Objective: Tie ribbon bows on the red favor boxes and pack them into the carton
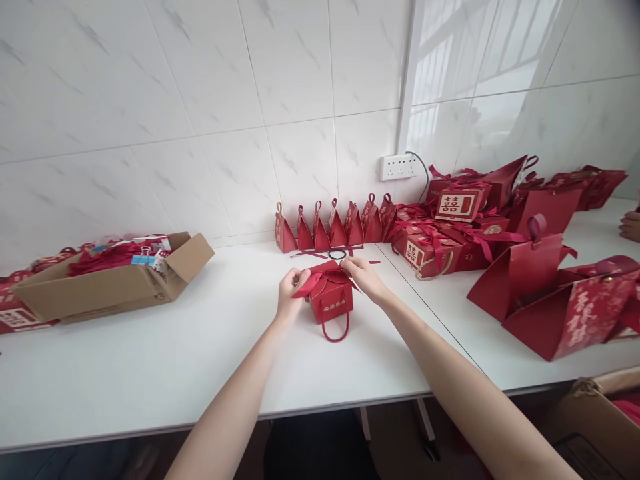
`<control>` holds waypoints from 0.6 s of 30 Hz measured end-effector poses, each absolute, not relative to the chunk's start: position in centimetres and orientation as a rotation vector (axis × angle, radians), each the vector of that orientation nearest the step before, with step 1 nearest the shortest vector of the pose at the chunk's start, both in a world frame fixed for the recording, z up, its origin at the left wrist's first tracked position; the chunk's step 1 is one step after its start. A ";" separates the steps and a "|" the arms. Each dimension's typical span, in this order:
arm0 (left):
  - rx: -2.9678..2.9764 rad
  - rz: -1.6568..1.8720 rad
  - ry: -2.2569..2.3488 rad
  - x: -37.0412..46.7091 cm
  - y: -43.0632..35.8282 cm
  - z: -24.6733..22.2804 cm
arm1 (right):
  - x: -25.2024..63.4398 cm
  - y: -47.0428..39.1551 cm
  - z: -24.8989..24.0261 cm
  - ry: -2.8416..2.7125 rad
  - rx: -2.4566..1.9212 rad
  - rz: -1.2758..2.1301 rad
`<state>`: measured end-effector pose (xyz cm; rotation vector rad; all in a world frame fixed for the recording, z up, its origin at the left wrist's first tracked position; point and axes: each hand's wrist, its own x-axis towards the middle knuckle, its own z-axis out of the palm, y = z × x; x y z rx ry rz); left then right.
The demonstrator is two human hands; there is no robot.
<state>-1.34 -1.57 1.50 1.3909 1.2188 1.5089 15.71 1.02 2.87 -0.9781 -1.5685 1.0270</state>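
A small red gift box [331,309] with pale lettering stands upright on the white table in front of me. Its red rope handle [335,339] hangs down the near side. Across the top lies a red ribbon [309,285]. My left hand [291,291] is closed on the ribbon at the left of the box. On the other side, my right hand [364,279] pinches at the ribbon by the top right edge; its fingertips partly hide what they grip. Just behind the box lie a black ring [337,254] and loose dark red ribbon strips [313,253].
Several red triangular boxes [336,230] with loops line the wall. Red gift boxes [445,243] pile up at right, near larger red triangular boxes [575,307]. A cardboard box [110,290] of red ribbons sits left. Another person's hand [631,227] shows at the right edge.
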 end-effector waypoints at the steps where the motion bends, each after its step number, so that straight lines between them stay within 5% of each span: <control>1: 1.396 1.535 1.235 -1.4 -1.6 1.4 | 15.7 1.1 2.7 -1.579 -0.948 1.035; 18: 1.820 1.729 1.430 -2.6 -1.6 0.4 | 15.9 1.3 1.7 -1.639 -0.767 0.884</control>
